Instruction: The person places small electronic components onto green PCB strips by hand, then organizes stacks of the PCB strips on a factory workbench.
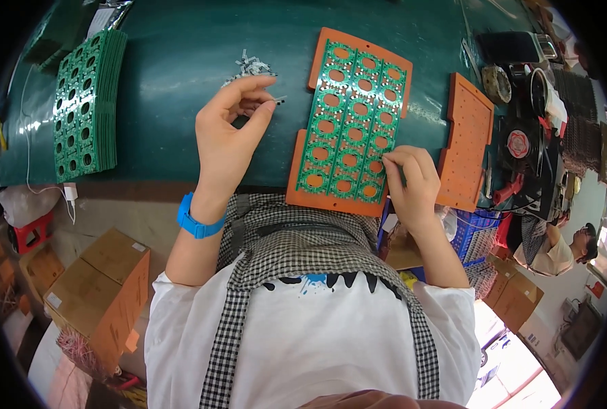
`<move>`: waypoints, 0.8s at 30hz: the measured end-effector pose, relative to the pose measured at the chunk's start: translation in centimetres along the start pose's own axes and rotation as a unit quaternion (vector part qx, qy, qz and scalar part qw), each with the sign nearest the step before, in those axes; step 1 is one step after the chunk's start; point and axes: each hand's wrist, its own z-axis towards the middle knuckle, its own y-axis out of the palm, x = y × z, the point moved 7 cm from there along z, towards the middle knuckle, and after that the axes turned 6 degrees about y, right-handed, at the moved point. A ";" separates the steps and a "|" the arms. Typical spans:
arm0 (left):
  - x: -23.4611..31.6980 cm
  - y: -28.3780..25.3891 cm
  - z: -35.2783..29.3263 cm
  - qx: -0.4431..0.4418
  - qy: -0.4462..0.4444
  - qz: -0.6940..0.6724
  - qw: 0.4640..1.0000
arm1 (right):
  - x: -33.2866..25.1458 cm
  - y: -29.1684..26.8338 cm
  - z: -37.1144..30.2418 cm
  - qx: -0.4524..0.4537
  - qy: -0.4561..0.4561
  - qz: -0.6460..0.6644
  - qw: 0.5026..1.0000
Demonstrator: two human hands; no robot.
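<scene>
My left hand [232, 129], a blue band on its wrist, is raised over the green table. Its thumb and forefinger pinch a small pale strip with dark bits [281, 101]; what kind of part it is cannot be made out. Behind those fingers lies a loose pile of small pale strips [251, 65]. A green circuit board panel [347, 109], with rows of round openings, rests on an orange fixture plate [324, 199]. My right hand [414, 183] is at the panel's right edge, thumb and fingertips drawn together; anything between them is too small to name.
A stack of green circuit board panels [88, 102] stands at the left. Another orange plate [468, 140] lies to the right, with a solder reel [518, 144] and tools beyond. Cardboard boxes [99, 273] are on the floor at left. Another person [549, 252] is at far right.
</scene>
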 end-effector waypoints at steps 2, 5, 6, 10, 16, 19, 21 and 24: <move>0.0 0.3 -0.3 -0.006 -0.013 -0.019 1.000 | -0.1 0.0 0.0 0.001 -0.001 0.001 1.000; 0.3 1.1 -0.8 -0.033 -0.023 -0.018 0.999 | -0.1 -0.1 0.1 0.007 0.008 0.002 1.000; 0.4 1.4 -0.9 -0.042 -0.018 -0.021 0.999 | -0.2 -0.1 0.1 -0.001 0.004 -0.002 1.000; 0.5 2.1 -1.3 -0.068 -0.033 -0.052 0.996 | 0.2 -0.2 0.5 -0.048 -0.016 0.015 0.999; 0.1 2.5 -1.7 -0.083 -0.056 -0.082 0.992 | -0.5 -0.1 1.2 -0.076 -0.009 -0.008 0.997; 0.3 2.5 -1.9 -0.084 -0.049 -0.082 0.992 | -1.0 -0.3 1.1 -0.067 -0.010 -0.032 0.997; 0.5 2.6 -2.1 -0.086 -0.044 -0.083 0.992 | -1.1 -0.4 0.8 -0.057 -0.001 -0.035 0.998; 0.1 2.8 -2.1 -0.091 -0.048 -0.090 0.991 | -0.9 -0.1 0.7 -0.059 -0.015 -0.035 0.998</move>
